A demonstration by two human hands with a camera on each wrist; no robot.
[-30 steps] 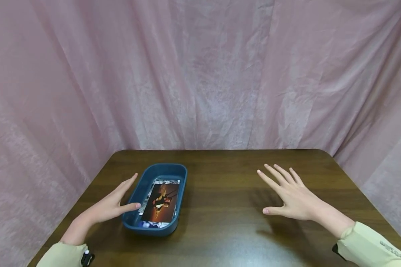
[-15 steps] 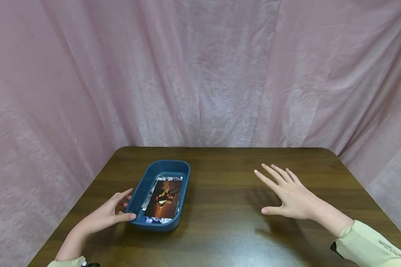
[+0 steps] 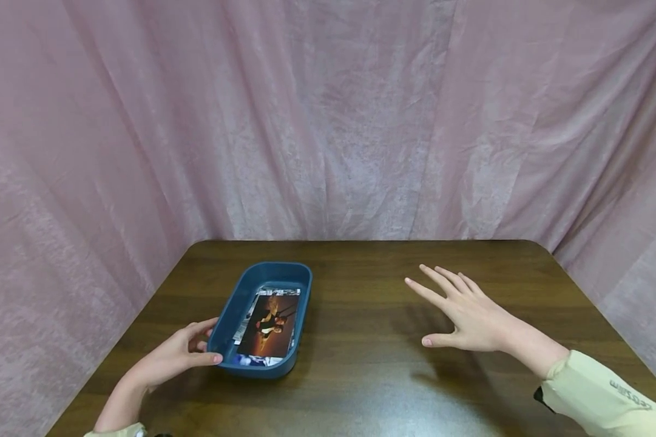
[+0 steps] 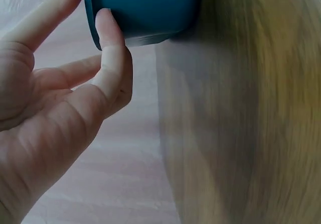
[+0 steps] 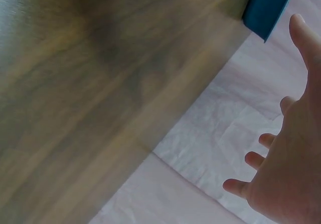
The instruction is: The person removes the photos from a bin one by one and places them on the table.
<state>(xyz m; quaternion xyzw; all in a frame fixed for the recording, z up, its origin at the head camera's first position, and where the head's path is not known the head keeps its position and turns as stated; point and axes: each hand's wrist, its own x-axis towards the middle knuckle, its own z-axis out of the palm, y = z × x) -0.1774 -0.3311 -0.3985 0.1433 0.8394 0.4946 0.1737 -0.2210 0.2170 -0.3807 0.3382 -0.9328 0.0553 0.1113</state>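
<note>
A blue rounded tray (image 3: 240, 300) stands on the left half of the table with its long side running away from me. Inside lie several printed pictures; the top one, a dark orange photo (image 3: 269, 328), shows two figures. My left hand (image 3: 169, 355) holds the tray's near left corner, thumb at the rim and bent fingers against the outer wall. In the left wrist view, fingertips (image 4: 106, 25) meet the blue wall (image 4: 145, 8). Over the table's right side hovers my right hand (image 3: 472, 318), fingers spread and straight, touching nothing.
The brown wooden table (image 3: 360, 376) has rounded far corners. A pink velvet curtain (image 3: 360, 121) hangs behind it and along both sides. Pale green sleeves cover both forearms, the right sleeve (image 3: 595, 388) showing more.
My left hand came down and toward the tray, from hovering by its left side to holding its near left corner. The right hand shifted slightly left.
</note>
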